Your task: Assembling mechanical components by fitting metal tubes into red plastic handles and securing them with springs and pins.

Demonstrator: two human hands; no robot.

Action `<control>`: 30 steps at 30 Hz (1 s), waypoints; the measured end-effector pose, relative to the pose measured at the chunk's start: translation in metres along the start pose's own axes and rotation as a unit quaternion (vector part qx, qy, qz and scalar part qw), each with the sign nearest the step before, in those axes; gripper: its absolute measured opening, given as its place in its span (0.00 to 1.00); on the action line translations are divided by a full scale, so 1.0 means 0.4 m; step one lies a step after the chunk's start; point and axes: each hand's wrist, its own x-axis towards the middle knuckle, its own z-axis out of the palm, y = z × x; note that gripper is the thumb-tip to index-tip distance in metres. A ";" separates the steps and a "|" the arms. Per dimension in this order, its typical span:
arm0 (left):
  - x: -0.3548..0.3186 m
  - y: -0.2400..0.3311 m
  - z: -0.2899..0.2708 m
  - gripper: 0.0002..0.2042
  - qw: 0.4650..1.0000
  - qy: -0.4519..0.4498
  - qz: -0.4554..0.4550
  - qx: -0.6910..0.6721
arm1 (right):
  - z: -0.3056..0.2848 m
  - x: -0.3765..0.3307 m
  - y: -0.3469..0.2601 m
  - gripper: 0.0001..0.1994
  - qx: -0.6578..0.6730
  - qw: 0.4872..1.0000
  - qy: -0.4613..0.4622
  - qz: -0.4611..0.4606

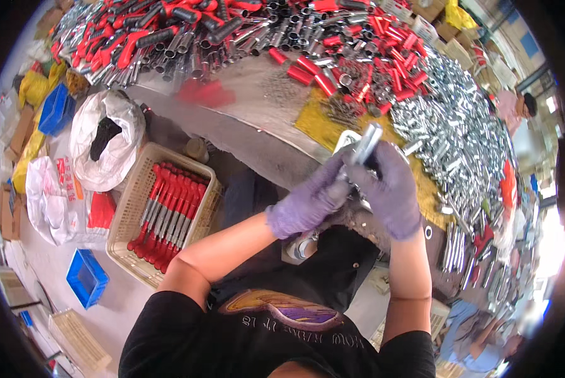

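Observation:
In purple work gloves, my hands meet over the near edge of the workbench (248, 133). A shiny silver metal tube (369, 140) is pinched between them, tilted with its end pointing up and away. My left hand (314, 196) closes on it from the left. On the other side my right hand (393, 192) has its fingers curled around the tube's lower part, hiding it. Other bright metal shows around the fingers, too covered to name. Just beyond the hands lies a yellow cloth (317, 120), and a heap of small silver metal parts (449, 120) spreads to the right.
Red-and-black handles (163, 31) and chrome tubes (289, 31) pile along the far bench, with red sleeves (396, 63) beside them. At left, a cream basket (122, 220) holds red-and-silver tools (169, 217) near a white sack (87, 142) and blue bin (87, 277). People (478, 337) sit at right.

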 end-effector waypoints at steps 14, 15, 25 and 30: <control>0.024 0.113 -0.320 0.21 0.958 0.262 0.114 -0.002 | 0.235 0.547 0.233 0.19 -0.521 0.838 -0.159 -0.033; 0.036 0.131 -0.324 0.21 0.952 0.285 0.090 0.057 | 0.236 0.551 0.240 0.19 -0.531 0.832 -0.156 -0.045; 0.100 0.116 -0.407 0.19 0.873 0.245 0.132 0.401 | 0.132 0.551 0.206 0.13 -0.431 0.877 0.060 -0.203; 0.093 0.112 -0.415 0.19 0.885 0.243 0.129 0.375 | 0.009 0.526 0.103 0.11 0.141 0.989 0.019 0.049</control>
